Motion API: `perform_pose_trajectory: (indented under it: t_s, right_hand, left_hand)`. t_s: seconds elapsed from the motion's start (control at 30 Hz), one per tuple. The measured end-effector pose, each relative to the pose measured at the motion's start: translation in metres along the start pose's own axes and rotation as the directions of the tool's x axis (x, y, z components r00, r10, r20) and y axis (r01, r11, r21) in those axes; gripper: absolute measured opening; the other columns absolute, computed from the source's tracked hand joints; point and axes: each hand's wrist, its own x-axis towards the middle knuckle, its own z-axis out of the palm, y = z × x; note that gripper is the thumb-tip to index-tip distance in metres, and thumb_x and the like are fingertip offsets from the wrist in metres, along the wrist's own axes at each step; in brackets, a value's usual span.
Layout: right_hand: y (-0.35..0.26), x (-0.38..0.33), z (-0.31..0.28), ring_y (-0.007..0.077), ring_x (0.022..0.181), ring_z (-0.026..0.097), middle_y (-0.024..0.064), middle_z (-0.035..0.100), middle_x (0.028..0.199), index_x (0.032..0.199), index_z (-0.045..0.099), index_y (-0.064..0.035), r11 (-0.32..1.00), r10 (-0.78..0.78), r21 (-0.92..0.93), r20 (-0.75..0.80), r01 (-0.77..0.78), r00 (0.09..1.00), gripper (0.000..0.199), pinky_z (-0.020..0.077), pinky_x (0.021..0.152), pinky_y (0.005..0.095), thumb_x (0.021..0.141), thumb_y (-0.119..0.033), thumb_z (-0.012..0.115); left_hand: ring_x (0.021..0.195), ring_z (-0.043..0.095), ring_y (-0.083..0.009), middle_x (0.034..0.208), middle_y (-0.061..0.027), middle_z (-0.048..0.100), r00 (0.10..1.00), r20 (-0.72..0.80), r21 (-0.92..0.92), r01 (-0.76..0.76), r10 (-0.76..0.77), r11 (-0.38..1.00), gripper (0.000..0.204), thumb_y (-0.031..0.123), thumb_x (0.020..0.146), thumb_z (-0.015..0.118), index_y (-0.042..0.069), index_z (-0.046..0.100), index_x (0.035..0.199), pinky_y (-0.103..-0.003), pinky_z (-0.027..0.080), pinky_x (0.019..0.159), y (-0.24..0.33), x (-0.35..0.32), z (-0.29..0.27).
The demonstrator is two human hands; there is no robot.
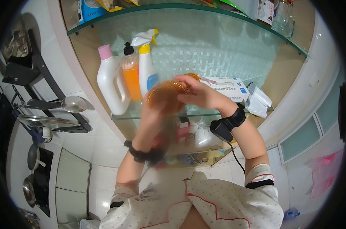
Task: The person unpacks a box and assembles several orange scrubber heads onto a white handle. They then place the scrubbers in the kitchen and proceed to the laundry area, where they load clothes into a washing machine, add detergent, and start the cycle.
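A coppery-gold wire scouring pad (166,92) is between my hands in front of the glass shelf. My left hand (154,112), smeared by motion, is closed round its lower left side. At its right edge, my right hand (201,93) pinches it with fingers and thumb. More of the same gold mesh (193,76) shows behind my right fingers; whether it is a separate pad I cannot tell. Left of the hands stand a white spray bottle (146,66) with a yellow nozzle, an orange liquid bottle (132,80) and a white jug (111,86) with a pink cap.
A white and blue glove box (230,88) lies on the shelf to the right, beside a crumpled silvery packet (258,101). An upper glass shelf (188,6) curves overhead. Several items sit below, among them a white bag (204,136). Utensils, including a ladle (73,104), hang at left.
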Motion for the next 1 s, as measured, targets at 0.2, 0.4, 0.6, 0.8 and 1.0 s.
perform_pose_trajectory:
  t_s: [0.2, 0.4, 0.6, 0.8, 1.0]
  right_hand:
    - [-0.002, 0.01, -0.01, 0.0123, 0.102, 0.05, 0.0059, 0.05, 0.116, 0.13, 0.037, -0.0089, 0.765, 0.091, 0.626, 0.126, -0.151, 0.988, 0.042, 0.0463, 0.082, 0.0278, 0.092, -0.024, 0.049]
    - [0.008, 0.045, -0.011, 0.0098, 0.077, 0.054, 0.0075, 0.055, 0.102, 0.129, 0.036, -0.0048, 0.943, 0.175, 0.299, -0.073, -0.146, 0.982, 0.049, 0.0472, 0.056, 0.0207, 0.089, -0.029, 0.051]
    - [0.045, 0.083, 0.005, 0.0256, 0.081, 0.057, 0.0169, 0.056, 0.096, 0.125, 0.036, -0.0018, 0.94, -0.151, -0.34, -0.393, 0.009, 0.907, 0.061, 0.0474, 0.068, 0.0333, 0.077, -0.028, 0.064]
    - [0.041, 0.081, 0.015, 0.0361, 0.084, 0.056, 0.02, 0.056, 0.093, 0.107, 0.045, -0.0009, 0.92, -0.268, -0.373, -0.373, 0.122, 0.888, 0.045, 0.045, 0.075, 0.0395, 0.077, -0.028, 0.064]
    - [0.018, 0.064, 0.02, 0.0349, 0.082, 0.058, 0.0174, 0.053, 0.098, 0.101, 0.052, -0.0037, 0.695, -0.134, -0.694, -0.381, -0.187, 0.915, 0.04, 0.0481, 0.071, 0.0409, 0.083, -0.039, 0.054]
  left_hand:
    - [0.096, 0.053, -0.0138, 0.109, -0.0033, 0.055, 0.966, -0.183, -0.13, 0.163, -0.185, 0.978, 0.036, 0.022, 0.086, 0.052, 0.006, 0.046, 0.117, -0.028, 0.041, 0.075, 0.008, 0.02, 0.021]
    - [0.087, 0.053, -0.0098, 0.102, 0.0016, 0.058, 0.896, -0.442, -0.162, -0.132, 0.048, 0.978, 0.031, 0.028, 0.086, 0.053, 0.012, 0.049, 0.112, -0.027, 0.037, 0.067, 0.005, 0.015, 0.013]
    - [0.089, 0.055, -0.0121, 0.104, -0.0007, 0.057, 0.825, -0.561, -0.116, -0.157, 0.065, 0.981, 0.034, 0.028, 0.087, 0.052, 0.013, 0.044, 0.117, -0.027, 0.042, 0.063, 0.011, 0.0, 0.004]
    - [0.091, 0.055, -0.0148, 0.107, -0.0047, 0.055, 0.831, -0.547, -0.088, -0.179, 0.103, 0.98, 0.037, 0.026, 0.087, 0.052, 0.009, 0.042, 0.119, -0.026, 0.042, 0.064, 0.012, -0.014, -0.003]
    - [0.091, 0.055, -0.0155, 0.108, -0.0066, 0.054, 0.873, -0.474, -0.043, -0.151, 0.113, 0.988, 0.038, 0.022, 0.088, 0.05, 0.007, 0.04, 0.122, -0.026, 0.043, 0.063, 0.002, -0.016, -0.009]
